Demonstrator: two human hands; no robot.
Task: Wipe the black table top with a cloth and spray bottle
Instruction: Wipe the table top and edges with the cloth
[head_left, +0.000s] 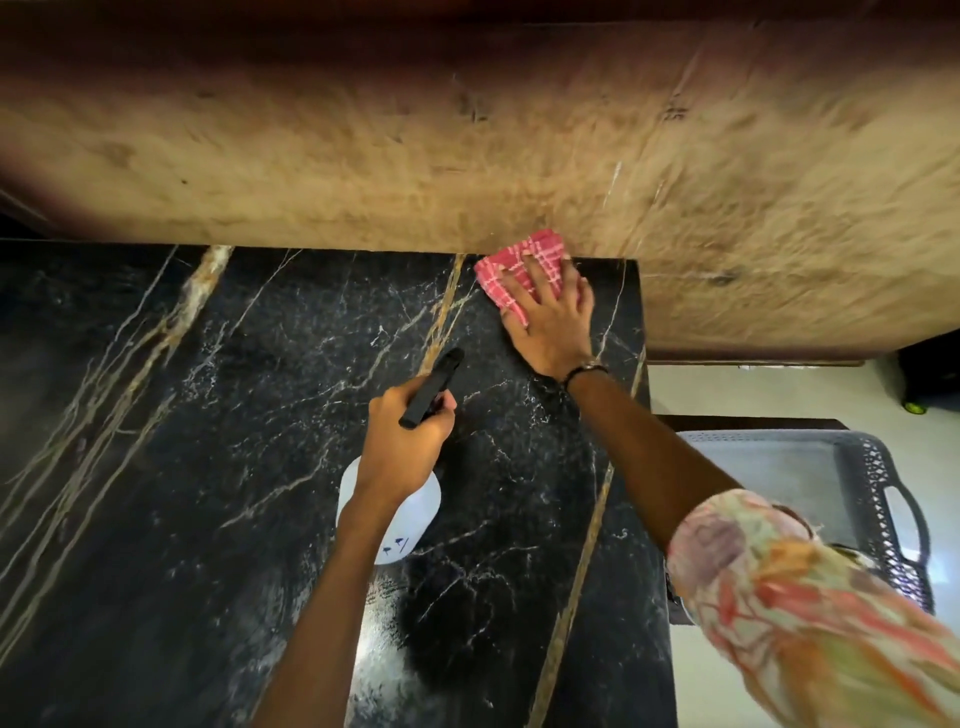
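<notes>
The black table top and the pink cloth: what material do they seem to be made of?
Black table top: looks like polished marble or a marble-look slab, with white and gold veins and glossy reflections. Pink cloth: apparently woven cotton, soft and folded, with a white check pattern, pressed flat under the right hand.

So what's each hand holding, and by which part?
The left hand grips the spray bottle by its black head. The right hand holds nothing; it presses flat on the cloth.

Person is wearing a loose patterned sleeve (810, 613) on the right arm, pale ground with pink, orange and green splashes, ending above the elbow. A dark band with a small metal piece (586, 370) is circling the right wrist. Left forearm is showing bare.
</notes>
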